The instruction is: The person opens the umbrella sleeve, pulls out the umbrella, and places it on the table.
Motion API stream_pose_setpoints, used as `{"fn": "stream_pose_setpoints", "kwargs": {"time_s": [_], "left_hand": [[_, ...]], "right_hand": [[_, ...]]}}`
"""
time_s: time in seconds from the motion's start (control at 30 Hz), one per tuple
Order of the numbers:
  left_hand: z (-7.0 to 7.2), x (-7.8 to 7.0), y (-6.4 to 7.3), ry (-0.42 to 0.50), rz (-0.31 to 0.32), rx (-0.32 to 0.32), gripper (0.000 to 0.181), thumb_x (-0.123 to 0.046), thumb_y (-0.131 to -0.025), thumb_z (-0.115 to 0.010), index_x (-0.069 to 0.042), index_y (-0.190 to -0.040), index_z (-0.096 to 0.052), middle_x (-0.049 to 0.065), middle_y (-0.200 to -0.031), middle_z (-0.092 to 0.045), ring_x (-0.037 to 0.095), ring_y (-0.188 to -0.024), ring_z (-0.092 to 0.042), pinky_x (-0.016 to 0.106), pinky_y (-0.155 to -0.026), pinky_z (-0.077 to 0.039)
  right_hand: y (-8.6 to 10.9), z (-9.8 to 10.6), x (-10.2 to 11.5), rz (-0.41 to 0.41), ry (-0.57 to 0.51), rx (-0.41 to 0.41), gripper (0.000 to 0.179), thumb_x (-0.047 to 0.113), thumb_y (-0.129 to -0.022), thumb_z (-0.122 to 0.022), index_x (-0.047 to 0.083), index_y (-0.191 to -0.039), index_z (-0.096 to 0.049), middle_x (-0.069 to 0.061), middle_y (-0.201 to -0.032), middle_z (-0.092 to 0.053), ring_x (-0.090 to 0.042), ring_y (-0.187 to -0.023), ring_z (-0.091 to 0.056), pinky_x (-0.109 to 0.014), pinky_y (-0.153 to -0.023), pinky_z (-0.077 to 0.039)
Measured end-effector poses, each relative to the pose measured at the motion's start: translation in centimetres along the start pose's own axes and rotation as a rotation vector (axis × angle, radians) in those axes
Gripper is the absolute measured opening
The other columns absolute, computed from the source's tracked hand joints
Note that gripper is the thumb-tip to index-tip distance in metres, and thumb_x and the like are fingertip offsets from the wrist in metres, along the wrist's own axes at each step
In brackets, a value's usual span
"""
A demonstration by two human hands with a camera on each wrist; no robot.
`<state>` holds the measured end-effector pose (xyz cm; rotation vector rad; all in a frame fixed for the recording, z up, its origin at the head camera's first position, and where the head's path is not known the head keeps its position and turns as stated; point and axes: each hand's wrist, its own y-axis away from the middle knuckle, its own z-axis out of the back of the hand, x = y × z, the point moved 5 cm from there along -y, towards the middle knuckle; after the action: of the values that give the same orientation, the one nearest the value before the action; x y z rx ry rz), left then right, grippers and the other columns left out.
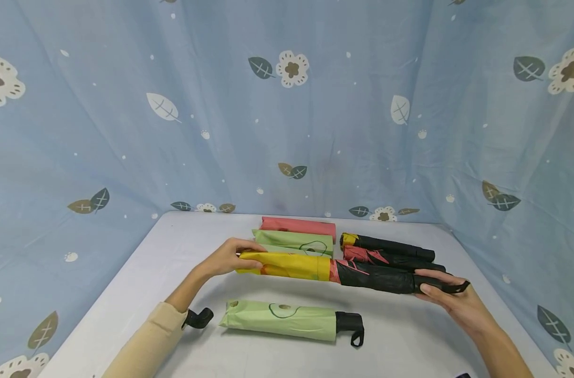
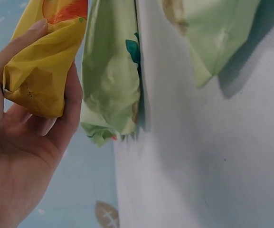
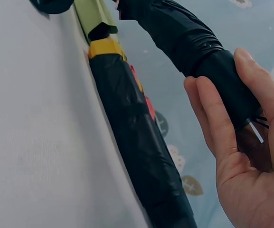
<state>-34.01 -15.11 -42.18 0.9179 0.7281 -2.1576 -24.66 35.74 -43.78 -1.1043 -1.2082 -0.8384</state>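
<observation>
My left hand [image 1: 230,257] holds the closed end of a yellow umbrella sleeve [image 1: 291,265], thumb on one side and fingers on the other. My right hand [image 1: 461,302] grips the dark handle of a folded black umbrella [image 1: 376,277], whose wrist strap sticks out past the fingers. The umbrella's red-patterned end meets the sleeve's mouth, so the two form one line above the table. In the right wrist view, the handle [image 3: 227,90] lies between thumb and fingers. Below them lies a folded umbrella in a green avocado-print sleeve [image 1: 282,319], its black handle pointing right.
Behind lie a red sleeve [image 1: 298,226] and green sleeves [image 1: 287,239]. To their right are a black folded umbrella with a yellow tip [image 1: 390,245] and another with a red tip [image 1: 362,254]. A curved black handle [image 1: 201,318] shows beside my left sleeve. Patterned blue curtains [image 1: 287,131] enclose the white table [image 1: 183,236].
</observation>
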Motion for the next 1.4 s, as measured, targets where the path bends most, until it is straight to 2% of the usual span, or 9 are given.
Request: {"fn": "stream_pose_setpoints", "kwargs": {"time_s": [0.27, 0.5, 0.73, 0.93, 1.0, 1.1, 1.2, 1.27, 1.4], "left_hand": [[0.0, 0.7, 0.6, -0.024, 0.013, -0.003, 0.032, -0.025, -0.086, -0.076, -0.021, -0.118, -0.072, 0.000, -0.111, -0.072, 0.009, -0.085, -0.063, 0.025, -0.072, -0.053], [-0.5, 1.4, 1.0, -0.038, 0.016, 0.017, 0.030, -0.027, -0.087, -0.076, -0.024, -0.116, -0.072, 0.000, -0.113, -0.072, 0.006, -0.081, -0.060, 0.024, -0.069, -0.051], [-1.2, 1.4, 1.0, -0.060, -0.023, 0.015, 0.029, -0.025, -0.087, -0.076, -0.020, -0.115, -0.073, 0.002, -0.112, -0.073, 0.006, -0.078, -0.057, 0.023, -0.067, -0.049], [-1.9, 1.3, 0.7, -0.108, 0.016, 0.028, 0.030, -0.032, -0.087, -0.075, -0.024, -0.116, -0.072, -0.002, -0.111, -0.072, 0.007, -0.077, -0.054, 0.022, -0.066, -0.046], [-2.1, 1.1, 0.5, -0.121, 0.019, 0.033, 0.032, -0.033, -0.087, -0.075, -0.024, -0.117, -0.071, -0.003, -0.112, -0.072, 0.008, -0.081, -0.057, 0.023, -0.069, -0.048], [-2.4, 0.9, 0.5, -0.133, 0.017, 0.031, 0.033, -0.032, -0.087, -0.075, -0.021, -0.117, -0.071, -0.002, -0.113, -0.072, 0.010, -0.092, -0.062, 0.025, -0.078, -0.051], [-2.4, 0.6, 0.4, -0.138, -0.005, 0.031, 0.035, -0.030, -0.087, -0.075, -0.013, -0.118, -0.071, 0.003, -0.116, -0.072, 0.017, -0.104, -0.065, 0.029, -0.087, -0.054], [-2.4, 0.4, 0.4, -0.139, -0.024, 0.033, 0.038, -0.029, -0.087, -0.075, -0.008, -0.119, -0.070, 0.008, -0.116, -0.071, 0.022, -0.105, -0.065, 0.032, -0.089, -0.054], [-2.1, -0.2, 0.6, -0.164, -0.043, 0.001, 0.038, -0.028, -0.087, -0.075, -0.007, -0.119, -0.069, 0.009, -0.116, -0.071, 0.025, -0.104, -0.066, 0.038, -0.088, -0.055]], "right_hand": [[1.1, 1.3, 0.0, 0.016, -0.041, 0.001, 0.039, -0.016, -0.096, -0.045, -0.015, -0.135, -0.048, 0.002, -0.132, -0.061, -0.013, -0.112, -0.067, -0.037, -0.087, -0.055], [2.1, 2.6, -0.6, -0.038, 0.012, -0.010, 0.038, -0.011, -0.098, -0.046, -0.008, -0.135, -0.053, 0.012, -0.131, -0.060, -0.007, -0.112, -0.066, -0.034, -0.087, -0.056], [2.9, 3.7, -1.4, -0.078, 0.018, 0.008, 0.038, -0.009, -0.099, -0.045, -0.010, -0.137, -0.050, 0.010, -0.133, -0.059, -0.006, -0.115, -0.064, -0.036, -0.089, -0.055], [3.1, 4.4, -2.4, -0.123, 0.039, -0.001, 0.037, -0.007, -0.099, -0.048, -0.008, -0.136, -0.052, 0.015, -0.129, -0.060, -0.007, -0.111, -0.066, -0.034, -0.088, -0.055], [3.0, 4.6, -2.6, -0.147, 0.061, -0.015, 0.037, -0.005, -0.098, -0.050, -0.008, -0.135, -0.053, 0.017, -0.128, -0.060, -0.007, -0.110, -0.066, -0.034, -0.088, -0.055], [2.8, 4.9, -2.8, -0.195, 0.146, -0.049, 0.039, 0.000, -0.098, -0.055, -0.007, -0.136, -0.053, 0.021, -0.125, -0.059, -0.008, -0.108, -0.068, -0.033, -0.088, -0.055], [2.6, 5.1, -2.9, -0.255, 0.273, -0.102, 0.045, 0.010, -0.096, -0.062, -0.006, -0.137, -0.052, 0.024, -0.121, -0.057, -0.009, -0.104, -0.069, -0.031, -0.087, -0.056], [2.6, 5.2, -3.0, -0.298, 0.366, -0.135, 0.050, 0.019, -0.095, -0.066, -0.004, -0.137, -0.052, 0.025, -0.118, -0.059, -0.009, -0.102, -0.070, -0.029, -0.085, -0.057], [2.7, 5.5, -3.3, -0.379, 0.519, -0.190, 0.057, 0.033, -0.091, -0.070, 0.003, -0.137, -0.055, 0.016, -0.107, -0.071, -0.009, -0.094, -0.072, -0.028, -0.078, -0.058]]}}
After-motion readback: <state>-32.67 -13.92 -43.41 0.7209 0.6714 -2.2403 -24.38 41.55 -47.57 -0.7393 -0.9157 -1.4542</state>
